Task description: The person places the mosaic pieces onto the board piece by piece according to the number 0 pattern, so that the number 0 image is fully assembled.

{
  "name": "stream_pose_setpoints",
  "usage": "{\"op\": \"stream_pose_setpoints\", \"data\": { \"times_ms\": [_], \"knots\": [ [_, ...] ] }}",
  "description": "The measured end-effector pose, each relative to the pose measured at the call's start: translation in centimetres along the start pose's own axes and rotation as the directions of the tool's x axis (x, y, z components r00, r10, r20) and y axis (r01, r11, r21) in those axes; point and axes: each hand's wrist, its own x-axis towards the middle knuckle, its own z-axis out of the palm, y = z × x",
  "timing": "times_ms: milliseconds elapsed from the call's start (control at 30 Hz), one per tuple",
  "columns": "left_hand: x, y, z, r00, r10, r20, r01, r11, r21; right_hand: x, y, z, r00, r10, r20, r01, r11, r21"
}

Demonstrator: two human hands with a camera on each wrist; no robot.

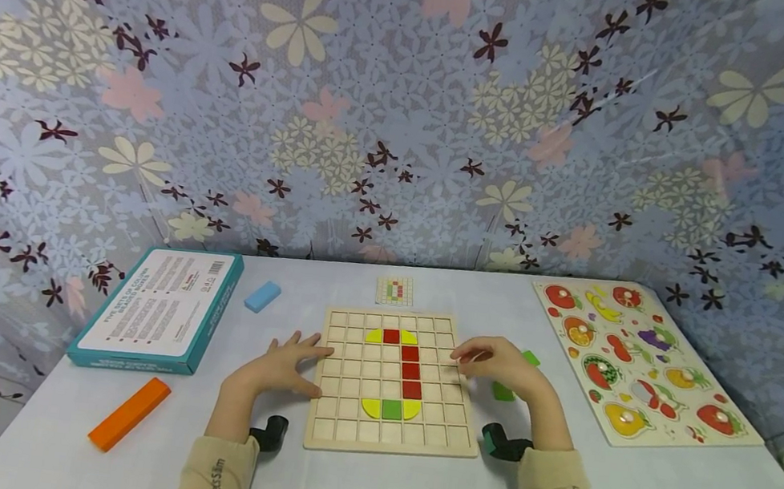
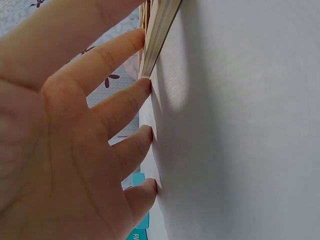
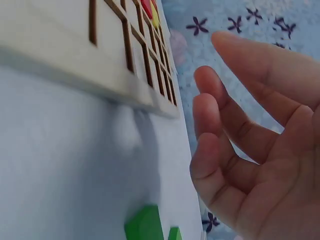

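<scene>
A wooden grid board [image 1: 352,369] lies flat between the hands. Several red squares [image 1: 410,371], yellow rounded pieces [image 1: 371,407] and one green square [image 1: 391,410] sit in its cells. My left hand [image 1: 280,365] spreads its fingers at the board's left side; thumb and index finger touch its edge, and the left wrist view shows other fingertips on the table. Over the board's right edge hovers my right hand [image 1: 505,364], its fingers loosely bent with nothing visible between them. Green blocks [image 3: 145,224] lie under and beside that hand, partly hidden by it in the head view.
A small pattern card [image 1: 395,291] lies behind the board. To the left are a teal box [image 1: 152,306], a blue block [image 1: 263,296] and an orange bar [image 1: 129,414]. A fruit puzzle board [image 1: 646,370] lies at the right. Floral cloth [image 1: 406,117] hangs behind the table.
</scene>
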Motion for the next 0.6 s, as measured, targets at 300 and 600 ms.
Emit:
{"op": "stream_pose_setpoints", "data": {
  "times_ms": [300, 600],
  "knots": [
    [-0.1, 0.0, -0.1, 1.000, 0.015, 0.000, -0.015, 1.000, -0.001, -1.1, 1.5, -2.0, 0.999, 0.037, 0.023, -0.038, 0.999, 0.012],
    [-0.1, 0.0, -0.1, 1.000, 0.011, 0.002, -0.011, 1.000, -0.010, -1.8, 2.7, -3.1, 0.995, 0.049, 0.081, -0.050, 0.999, 0.012]
  ]
}}
